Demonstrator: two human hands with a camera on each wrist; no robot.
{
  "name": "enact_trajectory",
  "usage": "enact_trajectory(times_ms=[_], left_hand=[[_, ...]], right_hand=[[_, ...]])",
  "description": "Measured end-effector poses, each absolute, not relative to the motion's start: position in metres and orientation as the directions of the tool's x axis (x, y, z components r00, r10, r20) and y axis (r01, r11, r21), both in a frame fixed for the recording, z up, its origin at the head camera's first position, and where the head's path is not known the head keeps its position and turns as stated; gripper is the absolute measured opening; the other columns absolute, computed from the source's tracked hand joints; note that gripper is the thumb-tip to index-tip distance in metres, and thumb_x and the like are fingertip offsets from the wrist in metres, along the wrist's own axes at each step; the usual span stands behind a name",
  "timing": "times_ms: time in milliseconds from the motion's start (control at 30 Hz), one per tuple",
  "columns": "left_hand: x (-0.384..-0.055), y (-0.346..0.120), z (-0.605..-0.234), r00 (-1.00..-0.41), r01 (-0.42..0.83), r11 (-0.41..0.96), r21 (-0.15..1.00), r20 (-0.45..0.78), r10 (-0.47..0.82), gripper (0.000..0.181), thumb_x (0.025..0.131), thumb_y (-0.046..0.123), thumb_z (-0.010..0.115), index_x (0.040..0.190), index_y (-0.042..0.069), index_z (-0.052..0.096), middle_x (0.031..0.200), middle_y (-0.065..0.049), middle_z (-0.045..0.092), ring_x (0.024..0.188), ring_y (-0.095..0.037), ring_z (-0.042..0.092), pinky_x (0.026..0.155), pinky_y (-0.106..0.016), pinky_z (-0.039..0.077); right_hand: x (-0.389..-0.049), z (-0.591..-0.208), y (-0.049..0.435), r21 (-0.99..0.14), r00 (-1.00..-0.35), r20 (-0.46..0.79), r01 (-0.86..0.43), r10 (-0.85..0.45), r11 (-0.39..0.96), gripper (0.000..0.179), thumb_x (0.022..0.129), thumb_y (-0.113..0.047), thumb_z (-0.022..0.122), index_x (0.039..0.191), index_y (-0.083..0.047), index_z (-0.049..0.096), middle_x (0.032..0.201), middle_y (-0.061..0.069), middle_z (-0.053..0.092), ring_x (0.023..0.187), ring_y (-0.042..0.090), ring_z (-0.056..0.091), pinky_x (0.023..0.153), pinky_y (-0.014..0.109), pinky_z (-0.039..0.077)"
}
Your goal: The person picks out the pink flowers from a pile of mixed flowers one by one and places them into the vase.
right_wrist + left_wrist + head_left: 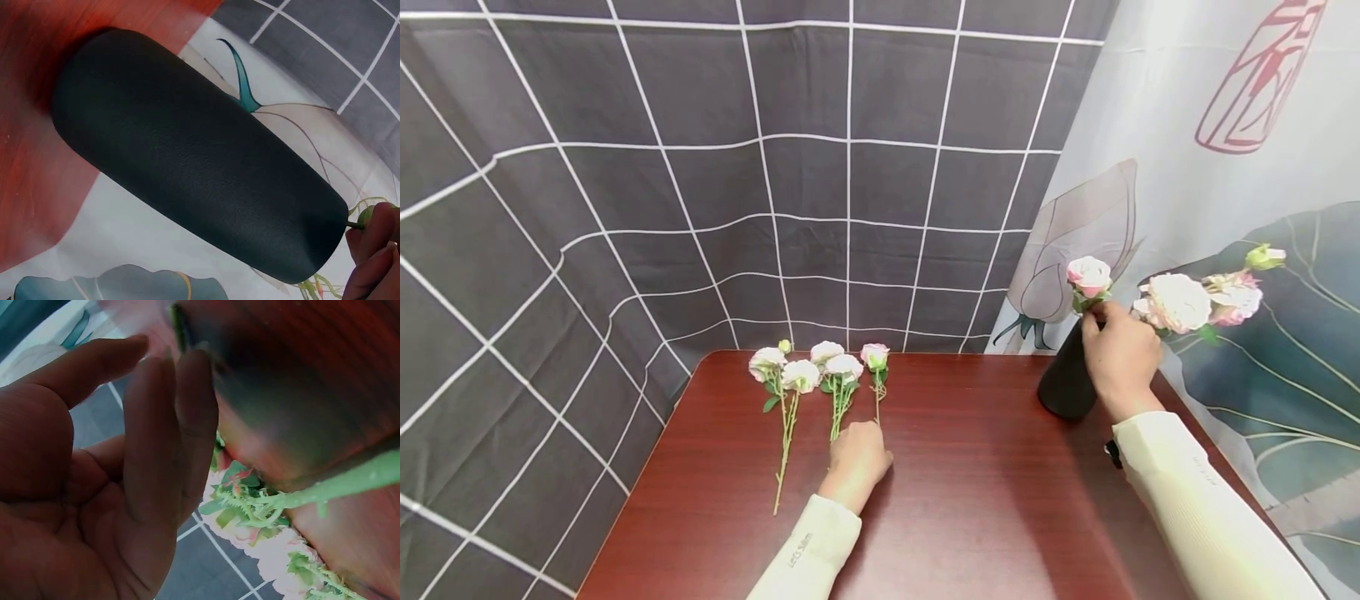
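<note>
At the mouth of a black vase [1066, 383], my right hand [1122, 357] pinches a flower stem just beneath a pink rose [1088, 276]. In the right wrist view, its fingers [377, 240] hold a thin green stem at the rim of the vase [194, 150]. Pale blooms [1176, 303] lean out to the right behind that hand. My left hand [856, 457] is low over the table, at the stem of a single pink rose [875, 357]. A green stem [179, 328] shows by its fingertips; whether they grip it is unclear.
Left of the single rose lie a bunch of white-pink flowers [842, 367] and another long-stemmed flower spray [785, 442]. The reddish wooden table [970, 500] meets a dark checked curtain [895, 183] behind. A pale printed curtain [1217, 192] hangs behind the vase.
</note>
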State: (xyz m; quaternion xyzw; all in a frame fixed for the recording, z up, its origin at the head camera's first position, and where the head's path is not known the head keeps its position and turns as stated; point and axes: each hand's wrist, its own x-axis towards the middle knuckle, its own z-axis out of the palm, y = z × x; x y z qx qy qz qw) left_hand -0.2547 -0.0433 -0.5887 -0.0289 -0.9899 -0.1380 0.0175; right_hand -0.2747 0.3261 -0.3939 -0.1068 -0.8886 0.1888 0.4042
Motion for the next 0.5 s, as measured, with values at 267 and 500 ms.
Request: enact_trajectory(times_ms=[267,500], left_hand=[[-0.2539,-0.0393,-0.5844,-0.998,0.044,0.964,0.263,0.057,0.03,0.026,0.087,0.033,0.093,0.094,0.01,0.083,0.095,-0.015,0.085,0.084,-0.035,0.083,0.065,-0.053,0.066],[-0.2543,-0.0366,-0.5866,-0.996,0.052,0.966,0.253,0.081,0.032,0.013,0.101,0.01,0.075,0.09,0.011,0.083,0.093,-0.014,0.085,0.082,-0.037,0.083,0.064,-0.054,0.067]], right_hand=[[-0.2768,-0.3926,0.3229,-0.438,-0.667,0.653,0.053,0.358,0.897,0.021,0.105,-0.019,0.067,0.107,-0.004,0.081,0.096,0.032,0.08,0.091,0.07,0.07,0.072,0.079,0.049],[-0.2792,-0.3942,0.3231,-0.44,-0.681,0.642,0.047,0.351,0.897,0.022,0.106,-0.02,0.067,0.109,-0.004,0.082,0.099,0.031,0.082,0.094,0.068,0.072,0.075,0.078,0.049]])
